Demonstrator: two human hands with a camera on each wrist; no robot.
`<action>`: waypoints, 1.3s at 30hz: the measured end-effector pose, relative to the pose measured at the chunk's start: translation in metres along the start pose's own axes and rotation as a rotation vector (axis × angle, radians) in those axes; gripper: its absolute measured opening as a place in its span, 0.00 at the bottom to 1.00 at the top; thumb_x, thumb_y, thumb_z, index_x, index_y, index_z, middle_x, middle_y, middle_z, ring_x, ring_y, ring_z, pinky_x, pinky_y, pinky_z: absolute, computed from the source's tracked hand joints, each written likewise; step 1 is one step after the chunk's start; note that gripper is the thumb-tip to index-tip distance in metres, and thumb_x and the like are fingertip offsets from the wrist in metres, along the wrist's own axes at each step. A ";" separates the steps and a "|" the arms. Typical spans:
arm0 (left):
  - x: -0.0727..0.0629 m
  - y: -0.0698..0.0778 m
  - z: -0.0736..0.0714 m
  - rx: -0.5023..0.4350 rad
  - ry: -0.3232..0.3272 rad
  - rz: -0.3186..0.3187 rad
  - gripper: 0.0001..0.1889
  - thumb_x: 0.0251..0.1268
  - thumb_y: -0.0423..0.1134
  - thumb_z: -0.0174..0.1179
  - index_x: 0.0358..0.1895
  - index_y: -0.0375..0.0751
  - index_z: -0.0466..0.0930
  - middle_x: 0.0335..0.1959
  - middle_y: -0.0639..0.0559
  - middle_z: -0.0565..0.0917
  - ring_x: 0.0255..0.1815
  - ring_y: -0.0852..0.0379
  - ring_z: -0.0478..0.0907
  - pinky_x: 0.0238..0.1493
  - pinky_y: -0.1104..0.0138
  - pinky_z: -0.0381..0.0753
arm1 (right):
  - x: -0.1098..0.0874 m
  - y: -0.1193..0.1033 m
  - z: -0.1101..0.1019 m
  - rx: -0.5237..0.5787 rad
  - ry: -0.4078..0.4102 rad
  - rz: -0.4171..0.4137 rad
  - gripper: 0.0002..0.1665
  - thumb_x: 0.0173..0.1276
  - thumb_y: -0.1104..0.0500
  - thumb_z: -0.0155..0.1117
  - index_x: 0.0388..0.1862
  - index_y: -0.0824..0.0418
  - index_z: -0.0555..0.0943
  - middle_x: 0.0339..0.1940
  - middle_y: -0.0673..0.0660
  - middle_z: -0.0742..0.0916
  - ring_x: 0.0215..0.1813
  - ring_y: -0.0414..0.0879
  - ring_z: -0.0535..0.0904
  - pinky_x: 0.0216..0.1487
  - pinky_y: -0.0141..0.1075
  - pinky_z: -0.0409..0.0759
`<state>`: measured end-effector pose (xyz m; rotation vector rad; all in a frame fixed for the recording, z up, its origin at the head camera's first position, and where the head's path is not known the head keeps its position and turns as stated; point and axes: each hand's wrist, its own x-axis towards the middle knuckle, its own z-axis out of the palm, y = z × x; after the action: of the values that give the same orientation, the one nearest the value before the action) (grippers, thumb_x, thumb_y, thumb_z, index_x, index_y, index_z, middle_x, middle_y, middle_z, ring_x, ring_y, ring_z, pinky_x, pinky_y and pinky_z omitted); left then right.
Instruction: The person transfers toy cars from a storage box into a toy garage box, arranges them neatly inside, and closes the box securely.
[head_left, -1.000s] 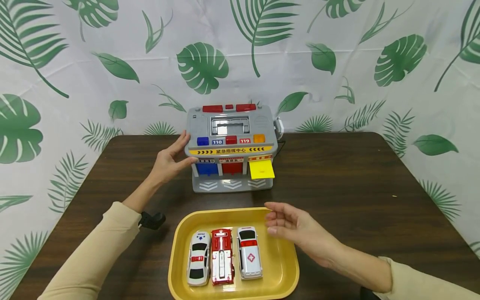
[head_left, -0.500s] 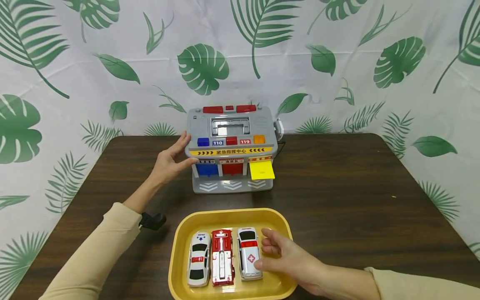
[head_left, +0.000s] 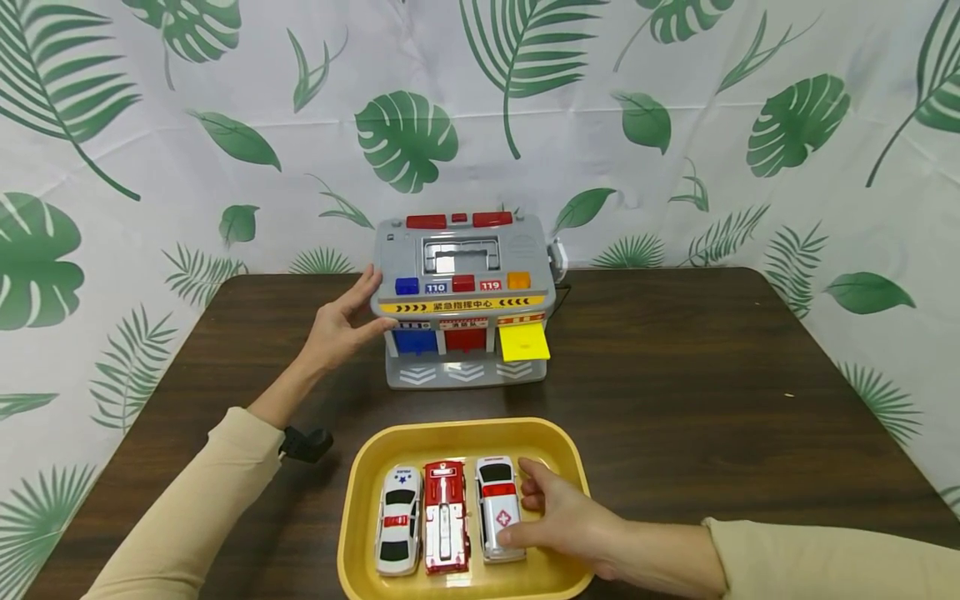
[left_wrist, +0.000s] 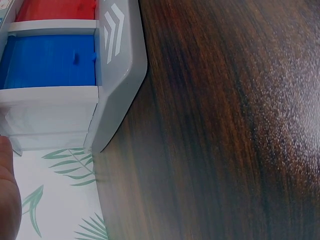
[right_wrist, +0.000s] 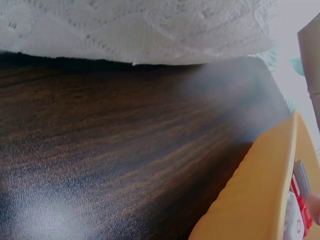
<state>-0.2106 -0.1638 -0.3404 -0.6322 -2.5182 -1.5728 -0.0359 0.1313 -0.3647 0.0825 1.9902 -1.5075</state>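
Observation:
A grey toy emergency station (head_left: 459,292) stands on the table in the head view, with a blue door (left_wrist: 50,60), a red door and a raised yellow door flap (head_left: 524,342). My left hand (head_left: 339,327) rests against its left end, thumb at the front corner and extended fingers along the side. My right hand (head_left: 564,518) is over a yellow tray (head_left: 465,432). Its thumb lies over the roof of a white toy ambulance (head_left: 498,512), with the fingers along the car's right side. Left of that lie a red toy fire truck (head_left: 446,518) and a white toy police car (head_left: 397,521).
The dark wooden table (head_left: 712,400) reaches back to a white cloth with green leaves (head_left: 405,137). A white crank-like part (head_left: 557,260) sticks out of the station's right side. The tray wall (right_wrist: 255,185) rises beside the toy cars.
My right hand has come down and left from the tray's upper right edge to the toy ambulance. The left hand has stayed against the station. The cars have not shifted.

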 end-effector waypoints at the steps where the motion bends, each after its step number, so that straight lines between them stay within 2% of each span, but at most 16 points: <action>1: 0.000 0.000 0.000 -0.001 0.000 -0.001 0.37 0.59 0.29 0.62 0.70 0.31 0.54 0.74 0.40 0.51 0.71 0.42 0.58 0.63 0.52 0.66 | 0.000 0.000 0.000 -0.009 0.005 0.003 0.54 0.51 0.65 0.74 0.70 0.75 0.52 0.53 0.62 0.69 0.52 0.52 0.67 0.57 0.40 0.74; 10: -0.001 0.000 0.000 0.018 0.000 -0.003 0.37 0.60 0.30 0.62 0.71 0.32 0.54 0.74 0.41 0.51 0.71 0.42 0.59 0.62 0.55 0.67 | 0.007 -0.001 0.002 -0.049 0.000 -0.034 0.54 0.49 0.68 0.75 0.69 0.76 0.53 0.45 0.60 0.70 0.47 0.51 0.66 0.47 0.33 0.73; 15: -0.001 -0.001 0.001 0.008 -0.004 0.005 0.37 0.60 0.30 0.62 0.71 0.33 0.54 0.75 0.41 0.51 0.69 0.42 0.61 0.61 0.57 0.68 | 0.009 0.001 0.002 -0.024 -0.021 -0.060 0.52 0.50 0.70 0.73 0.68 0.77 0.54 0.42 0.59 0.70 0.45 0.50 0.67 0.44 0.32 0.74; 18: -0.001 -0.002 0.001 -0.008 -0.007 0.011 0.37 0.60 0.30 0.62 0.71 0.33 0.54 0.75 0.41 0.51 0.68 0.42 0.63 0.59 0.62 0.70 | 0.009 0.002 0.002 0.006 -0.037 -0.065 0.50 0.50 0.71 0.72 0.68 0.76 0.55 0.40 0.59 0.71 0.41 0.49 0.68 0.37 0.33 0.75; 23: 0.000 -0.003 0.000 -0.024 -0.010 0.012 0.37 0.60 0.31 0.62 0.71 0.33 0.54 0.75 0.42 0.51 0.68 0.42 0.63 0.59 0.66 0.70 | 0.009 0.000 0.004 0.009 -0.045 -0.035 0.47 0.52 0.71 0.71 0.68 0.72 0.57 0.36 0.57 0.71 0.37 0.47 0.68 0.25 0.34 0.74; 29: 0.000 -0.002 0.001 -0.021 -0.012 0.008 0.37 0.60 0.30 0.61 0.71 0.32 0.53 0.75 0.41 0.50 0.69 0.41 0.63 0.59 0.67 0.70 | 0.010 -0.002 0.003 -0.006 -0.048 0.008 0.45 0.54 0.69 0.71 0.67 0.71 0.58 0.36 0.58 0.73 0.36 0.47 0.71 0.24 0.36 0.79; 32: 0.001 -0.007 0.001 -0.023 -0.012 0.009 0.38 0.60 0.31 0.62 0.71 0.34 0.53 0.75 0.42 0.50 0.69 0.41 0.62 0.58 0.70 0.70 | 0.010 -0.002 0.003 0.006 -0.050 0.019 0.44 0.54 0.69 0.71 0.67 0.70 0.59 0.36 0.58 0.73 0.36 0.47 0.70 0.24 0.35 0.79; 39: 0.006 -0.034 0.002 -0.040 -0.003 0.024 0.39 0.59 0.34 0.63 0.72 0.47 0.55 0.76 0.54 0.51 0.69 0.46 0.63 0.58 0.73 0.70 | 0.012 0.000 0.003 0.030 -0.058 0.013 0.40 0.54 0.69 0.70 0.63 0.73 0.62 0.35 0.58 0.74 0.35 0.47 0.72 0.25 0.36 0.80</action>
<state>-0.2300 -0.1733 -0.3678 -0.6668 -2.4781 -1.6187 -0.0438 0.1246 -0.3717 0.0629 1.9182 -1.5149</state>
